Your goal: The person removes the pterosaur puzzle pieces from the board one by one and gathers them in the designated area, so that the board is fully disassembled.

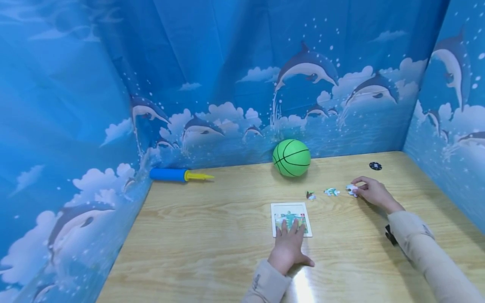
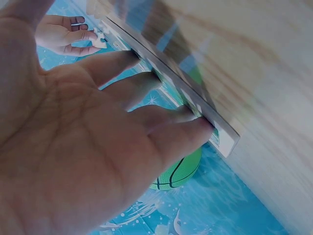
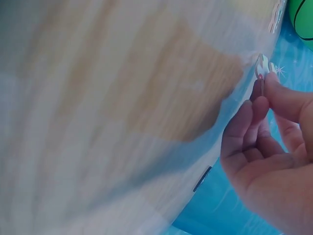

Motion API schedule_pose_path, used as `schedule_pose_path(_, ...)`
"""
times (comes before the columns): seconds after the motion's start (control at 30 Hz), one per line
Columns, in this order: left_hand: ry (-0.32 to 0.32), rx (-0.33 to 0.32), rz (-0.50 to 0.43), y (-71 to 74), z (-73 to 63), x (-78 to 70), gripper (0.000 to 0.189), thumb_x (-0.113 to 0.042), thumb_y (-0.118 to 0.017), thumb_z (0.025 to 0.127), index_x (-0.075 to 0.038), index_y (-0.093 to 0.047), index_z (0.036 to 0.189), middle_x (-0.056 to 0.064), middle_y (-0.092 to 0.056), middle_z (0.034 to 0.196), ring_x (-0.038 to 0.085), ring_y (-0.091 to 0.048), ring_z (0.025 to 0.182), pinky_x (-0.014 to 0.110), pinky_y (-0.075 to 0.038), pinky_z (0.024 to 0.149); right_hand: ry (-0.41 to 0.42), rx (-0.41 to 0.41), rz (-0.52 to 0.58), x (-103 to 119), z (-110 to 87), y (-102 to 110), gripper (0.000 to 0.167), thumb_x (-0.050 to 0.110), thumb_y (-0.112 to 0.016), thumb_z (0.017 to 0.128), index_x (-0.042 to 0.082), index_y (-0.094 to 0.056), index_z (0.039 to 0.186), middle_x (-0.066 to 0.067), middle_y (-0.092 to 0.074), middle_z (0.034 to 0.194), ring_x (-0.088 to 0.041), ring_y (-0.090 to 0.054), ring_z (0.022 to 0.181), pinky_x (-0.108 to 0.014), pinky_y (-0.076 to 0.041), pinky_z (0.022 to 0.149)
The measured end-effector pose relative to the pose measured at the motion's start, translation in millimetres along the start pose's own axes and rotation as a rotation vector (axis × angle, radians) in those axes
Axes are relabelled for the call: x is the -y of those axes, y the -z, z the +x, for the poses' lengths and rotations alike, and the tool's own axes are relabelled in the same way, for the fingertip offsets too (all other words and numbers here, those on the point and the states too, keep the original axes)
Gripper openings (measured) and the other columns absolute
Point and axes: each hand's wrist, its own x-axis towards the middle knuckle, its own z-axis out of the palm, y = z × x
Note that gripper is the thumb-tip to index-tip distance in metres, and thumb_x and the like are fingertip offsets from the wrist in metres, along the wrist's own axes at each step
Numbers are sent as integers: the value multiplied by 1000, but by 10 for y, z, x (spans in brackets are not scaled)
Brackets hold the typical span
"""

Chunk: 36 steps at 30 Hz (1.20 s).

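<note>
Right hand (image 1: 373, 195) pinches a piece (image 1: 351, 190), best held by its edge; left hand (image 1: 289, 247), fingers outstretched, should steady the board (image 1: 288, 206) lightly.

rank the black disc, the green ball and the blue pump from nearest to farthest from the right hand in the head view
From the right hand:
1. black disc, just beyond it
2. green ball, to its left, farther back
3. blue pump, far left, past the ball
</note>
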Motion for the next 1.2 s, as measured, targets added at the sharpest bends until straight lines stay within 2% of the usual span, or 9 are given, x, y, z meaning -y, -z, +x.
schedule_pose_path(0.13, 1, 7, 1, 0, 5, -2, 107, -58, -82, 62, -30, -31, 152, -5, -24, 162, 31, -23, 150, 47, -29, 120, -28, 5, -26, 7, 15, 5, 33, 10, -59, 96, -10, -54, 121, -34, -66, 106, -43, -66, 94, -56, -51, 82)
schedule_pose_path(0.33, 2, 5, -9, 8, 7, -4, 107, -57, -82, 62, -30, -31, 152, -4, -24, 162, 31, -22, 150, 47, -28, 121, -50, 7, -61, 36, 43, 13, 34, 9, -57, 95, -14, -53, 120, -33, -64, 103, -42, -61, 93, -55, -49, 82)
schedule_pose_path(0.63, -2, -12, 5, -1, 3, -2, 108, -58, -82, 61, -29, -32, 152, -4, -24, 162, 31, -24, 149, 47, -29, 120, -69, 16, -88, 43, 46, 2, 37, 10, -56, 95, -15, -52, 122, -34, -61, 106, -45, -59, 97, -57, -49, 86)
schedule_pose_path(0.83, -4, -7, 8, -8, -15, 2, 107, -57, -82, 61, -29, -32, 152, -4, -24, 162, 32, -24, 149, 47, -29, 120, 62, -31, -39, 170, -15, -128, 32, 8, -56, 96, -14, -56, 119, -33, -61, 105, -44, -59, 96, -55, -51, 82)
schedule_pose_path(0.93, -3, -14, 12, -9, -20, 10, 107, -57, -82, 61, -29, -32, 152, -4, -24, 162, 32, -24, 149, 47, -30, 120, 133, -18, -9, 375, -48, -278, 28, 8, -57, 95, -11, -60, 116, -29, -63, 103, -37, -61, 90, -49, -53, 78)
schedule_pose_path(1.03, -2, -22, 16, -6, -16, 16, 108, -58, -82, 61, -28, -32, 152, -4, -24, 162, 32, -25, 149, 47, -30, 120, 199, 11, 22, 632, -87, -460, 26, 7, -60, 94, -9, -62, 115, -22, -65, 99, -26, -62, 84, -37, -54, 74)
schedule_pose_path(1.2, -10, -22, 20, -11, 1, 10, 108, -58, -82, 61, -28, -32, 152, -4, -24, 162, 32, -25, 149, 47, -30, 120, 344, 91, 75, 995, -169, -754, 22, 2, -62, 91, -7, -64, 111, -13, -66, 92, -16, -60, 81, -23, -52, 72)
